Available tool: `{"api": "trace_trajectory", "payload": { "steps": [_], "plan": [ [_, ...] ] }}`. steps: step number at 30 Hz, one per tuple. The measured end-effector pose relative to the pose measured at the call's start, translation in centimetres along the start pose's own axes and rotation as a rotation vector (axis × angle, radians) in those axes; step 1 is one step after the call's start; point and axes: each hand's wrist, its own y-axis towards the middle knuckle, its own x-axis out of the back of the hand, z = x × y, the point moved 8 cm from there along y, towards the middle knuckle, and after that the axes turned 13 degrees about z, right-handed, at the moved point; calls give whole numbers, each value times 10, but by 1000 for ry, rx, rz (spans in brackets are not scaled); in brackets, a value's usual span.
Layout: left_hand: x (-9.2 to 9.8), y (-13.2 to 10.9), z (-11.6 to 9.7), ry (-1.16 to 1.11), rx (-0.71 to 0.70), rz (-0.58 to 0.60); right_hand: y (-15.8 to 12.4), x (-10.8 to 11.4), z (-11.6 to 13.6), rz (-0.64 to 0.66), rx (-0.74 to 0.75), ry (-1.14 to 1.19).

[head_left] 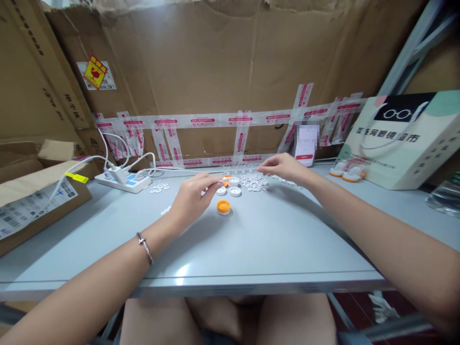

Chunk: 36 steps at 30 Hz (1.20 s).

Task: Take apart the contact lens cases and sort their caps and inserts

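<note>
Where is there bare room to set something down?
Bare: the table from the orange round piece toward the near edge. Crowded: beyond that piece, where white caps and a white heap lie near the left hand and right hand.

This looks like an improvised work corner, in a storeroom or small workshop; the pictures do not settle which. A smooth pale grey desk (287, 239) backs onto a tall brown corrugated cardboard panel (201, 62) with white-and-pink printed tape (201, 120) and a yellow-and-red square warning sticker (95, 73). A grey metal frame (404, 50) rises at right, and a heap of small white plastic pieces (253, 182) suggests handwork.
</note>
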Motion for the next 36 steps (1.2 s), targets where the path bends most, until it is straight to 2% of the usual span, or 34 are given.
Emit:
{"api": "trace_trajectory", "payload": {
  "steps": [4, 6, 8, 10, 13, 17, 18, 20, 23, 26, 31, 36],
  "plan": [
    [-8, 1, 3, -164, 90, 68, -22, -40, 61, 157, 364, 78],
    [-14, 1, 4, -219, 124, 117, -37, -59, 86, 188, 519, 82],
    [-18, 2, 6, -264, 147, 152, -46, -67, 99, 156, 585, 61],
    [-22, 2, 6, -332, 149, 189, -46, -67, 101, 118, 569, 56],
    [-26, 2, 7, -413, 152, 203, -35, -46, 87, 52, 464, 131],
    [-18, 1, 14, -351, 186, 107, -19, 14, 45, -146, 232, 165],
    [-17, 1, 15, -330, 188, 97, -16, 26, 31, -142, 153, 152],
    [-16, 1, 17, -301, 193, 109, -9, 39, 1, -47, 1, 119],
    [-19, 1, 16, -284, 190, 157, -3, 45, -36, 106, -178, 21],
    [-20, 2, 14, -280, 157, 177, 1, 41, -56, 174, -254, -88],
    [-21, 2, 13, -282, 145, 190, 11, 34, -71, 165, -237, -154],
    [-23, 2, 17, -274, 213, 233, 16, 39, -80, 119, -263, -234]
  ]
}}
